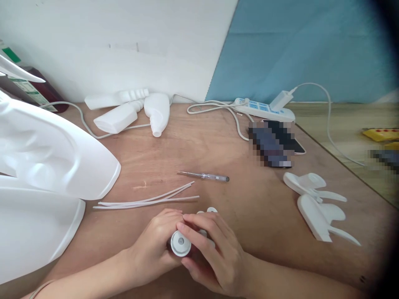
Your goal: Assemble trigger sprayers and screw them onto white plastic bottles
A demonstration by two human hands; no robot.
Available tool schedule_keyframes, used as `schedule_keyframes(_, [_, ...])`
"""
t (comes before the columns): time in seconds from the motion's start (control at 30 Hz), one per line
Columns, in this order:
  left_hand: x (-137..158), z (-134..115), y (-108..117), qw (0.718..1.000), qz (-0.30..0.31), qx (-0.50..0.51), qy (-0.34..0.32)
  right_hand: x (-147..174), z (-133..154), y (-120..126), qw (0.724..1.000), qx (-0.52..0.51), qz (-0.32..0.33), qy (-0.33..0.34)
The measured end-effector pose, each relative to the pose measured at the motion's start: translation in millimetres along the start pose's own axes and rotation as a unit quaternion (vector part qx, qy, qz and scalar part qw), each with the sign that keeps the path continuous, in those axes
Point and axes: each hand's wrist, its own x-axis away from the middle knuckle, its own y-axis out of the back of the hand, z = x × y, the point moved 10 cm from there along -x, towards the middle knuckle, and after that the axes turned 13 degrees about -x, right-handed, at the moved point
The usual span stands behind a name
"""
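Note:
At the near edge of the table, my left hand [158, 241] is closed around a round white part [181, 244] with a grey centre, perhaps a nozzle or cap. My right hand [218, 253] curves over it from the other side, its index finger and thumb at the part's rim. The body of the part is hidden between my palms. Small white round pieces [212, 210] show just behind my right fingers. Beyond my hands lie several thin white tubes [149, 202] and a screwdriver [204, 176] with a clear handle.
Large white moulded shells [62, 153] fill the left side. White plastic bottles [116, 120] lie at the back, near a power strip [262, 109] with a plugged-in charger and loose cable. Blurred phones [274, 145] and two white trigger-sprayer pieces [318, 216] are on the right.

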Motion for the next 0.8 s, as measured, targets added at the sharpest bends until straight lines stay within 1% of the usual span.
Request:
schedule_keyframes(0.07, [0.9,0.0,-0.9,1.000,0.006,-0.003,0.003,-1.3,3.2,0.3,1.000,0.014,0.007,0.007])
schedule_keyframes(0.23, [1.8,1.4,-5.2,0.999,0.039,0.009,0.022,-3.9,8.8,4.2,0.999,0.022,0.000,0.023])
schedule_keyframes(0.37, [0.7,1.0,-3.9,0.999,0.031,0.022,0.019,-3.3,7.1,2.9,0.999,0.028,0.003,0.017])
schedule_keyframes(0.47, [0.0,1.7,-4.6,0.999,0.031,0.011,0.019,-2.0,7.4,2.1,0.999,0.031,0.004,0.021])
schedule_keyframes(0.6, [0.3,2.4,-5.1,0.999,0.038,-0.001,0.023,-0.9,13.2,2.3,0.999,0.032,-0.016,0.041])
schedule_keyframes(0.7, [2.2,2.7,-4.5,0.999,0.042,0.005,0.029,-0.1,11.5,9.3,0.997,0.035,-0.067,0.019])
schedule_keyframes(0.73, [3.4,4.1,-3.8,0.998,0.039,0.011,0.038,0.1,10.8,10.4,0.997,0.036,-0.074,0.013])
schedule_keyframes(0.8, [7.0,8.7,-0.9,0.997,0.022,0.033,0.062,-0.4,10.8,8.1,0.998,0.036,-0.056,0.014])
